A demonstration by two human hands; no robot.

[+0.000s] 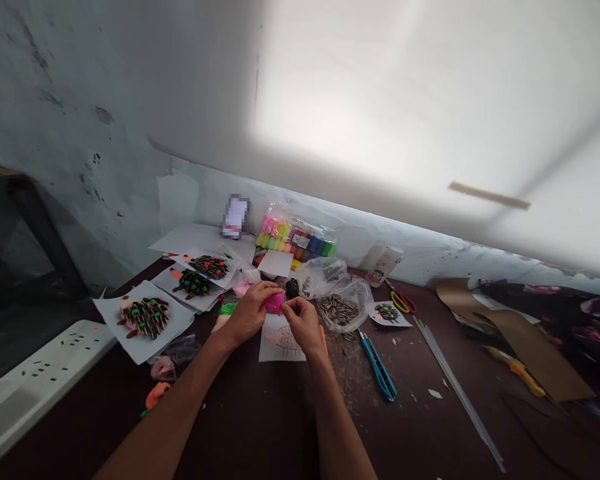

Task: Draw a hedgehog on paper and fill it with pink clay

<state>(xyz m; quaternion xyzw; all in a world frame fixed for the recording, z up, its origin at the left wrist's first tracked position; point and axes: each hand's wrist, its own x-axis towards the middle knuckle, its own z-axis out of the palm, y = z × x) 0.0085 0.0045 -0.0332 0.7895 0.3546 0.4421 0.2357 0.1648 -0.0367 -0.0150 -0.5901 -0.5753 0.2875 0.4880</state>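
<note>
My left hand (254, 310) is closed around a small, shiny, bright pink packet of modelling clay (274, 303). At the packet's right edge, my right hand (304, 325) pinches with thumb and fingers; the exact fingertip contact is too small to see. Beneath both hands lies a white sheet with a line drawing of a hedgehog (282, 341), partly covered by my right hand. Just right of that hand, a clear plastic bag of striped sunflower seeds (339, 309) lies open. Green clay (228, 308) and pale pink clay (244, 285) are beside my left hand.
Several finished seed-and-clay hedgehogs (145, 316) lie on sheets at left. Coloured clay packs (300, 239) and a phone (236, 217) stand against the wall. At right are a teal cutter (378, 367), scissors (403, 300), glue sticks (457, 387) and a bottle (384, 265). A power strip (40, 380) fills the left edge.
</note>
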